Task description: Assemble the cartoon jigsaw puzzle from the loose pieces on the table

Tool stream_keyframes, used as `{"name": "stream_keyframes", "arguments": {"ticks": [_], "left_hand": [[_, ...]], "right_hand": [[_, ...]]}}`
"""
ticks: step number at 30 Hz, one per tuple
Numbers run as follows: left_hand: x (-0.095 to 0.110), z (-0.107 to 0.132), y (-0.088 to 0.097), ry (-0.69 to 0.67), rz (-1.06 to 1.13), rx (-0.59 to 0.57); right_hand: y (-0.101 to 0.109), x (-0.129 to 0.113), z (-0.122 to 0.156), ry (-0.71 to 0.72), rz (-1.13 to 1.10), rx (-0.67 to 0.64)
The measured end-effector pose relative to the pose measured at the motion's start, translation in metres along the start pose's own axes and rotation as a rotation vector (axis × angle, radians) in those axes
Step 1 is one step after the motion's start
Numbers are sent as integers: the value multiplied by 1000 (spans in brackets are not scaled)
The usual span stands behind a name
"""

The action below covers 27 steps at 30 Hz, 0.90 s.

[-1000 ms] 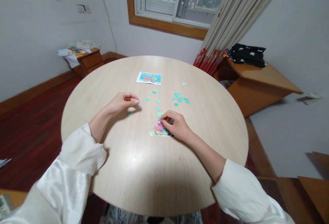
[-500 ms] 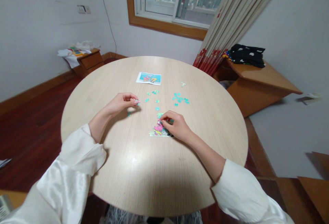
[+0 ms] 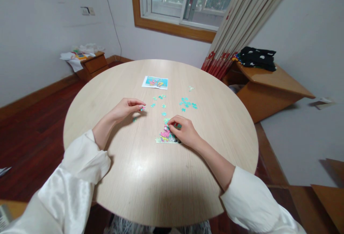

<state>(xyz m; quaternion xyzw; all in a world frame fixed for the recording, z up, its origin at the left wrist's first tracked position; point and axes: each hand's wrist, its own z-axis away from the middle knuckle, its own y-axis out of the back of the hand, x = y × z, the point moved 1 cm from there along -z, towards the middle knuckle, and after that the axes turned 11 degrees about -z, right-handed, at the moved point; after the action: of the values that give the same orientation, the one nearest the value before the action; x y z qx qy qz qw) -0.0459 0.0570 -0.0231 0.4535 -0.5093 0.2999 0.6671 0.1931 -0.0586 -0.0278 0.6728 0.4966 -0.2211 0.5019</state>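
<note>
My left hand point(image 3: 128, 108) hovers above the left side of the round table, its thumb and fingers pinched on a small pink and blue jigsaw piece point(image 3: 142, 108). In front of me lies a partly joined jigsaw puzzle point(image 3: 164, 135) with a pink cartoon figure. Over its right side rests my right hand point(image 3: 183, 129), fingers closed, fingertips at the puzzle's upper part. What they pinch, if anything, is hidden, and the hand covers part of the puzzle. Several loose teal jigsaw pieces point(image 3: 187, 103) lie beyond the right hand; more loose pieces point(image 3: 163, 114) are scattered beyond the puzzle.
A picture sheet point(image 3: 155, 82) with cartoon figures lies toward the far side of the round table point(image 3: 134, 184). One pale cluster of pieces point(image 3: 191, 88) is at the far right. Beyond the table stand a wooden cabinet point(image 3: 276, 87) and a small drawer unit point(image 3: 95, 63).
The jigsaw piece in my left hand has tilted and dropped slightly, with the fingers now straighter over it. My right hand stays in place at the puzzle.
</note>
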Motion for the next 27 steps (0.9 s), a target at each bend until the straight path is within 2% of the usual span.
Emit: {"name": "stream_keyframes", "arguments": {"ticks": [5, 11, 16, 20, 27], "left_hand": [[-4, 0, -2, 21, 51, -4], [-8, 0, -4, 32, 98, 27], [-4, 1, -7, -47, 91, 176], [-1, 1, -18, -103, 70, 259], [3, 2, -45, -108, 52, 229]], "right_hand": [[-1, 5, 0, -10, 68, -79], [-7, 6, 4, -49, 357, -169], [-17, -3, 10, -215, 537, -281], [-23, -8, 10, -314, 584, -365], [-24, -8, 8, -331, 593, -389]]}}
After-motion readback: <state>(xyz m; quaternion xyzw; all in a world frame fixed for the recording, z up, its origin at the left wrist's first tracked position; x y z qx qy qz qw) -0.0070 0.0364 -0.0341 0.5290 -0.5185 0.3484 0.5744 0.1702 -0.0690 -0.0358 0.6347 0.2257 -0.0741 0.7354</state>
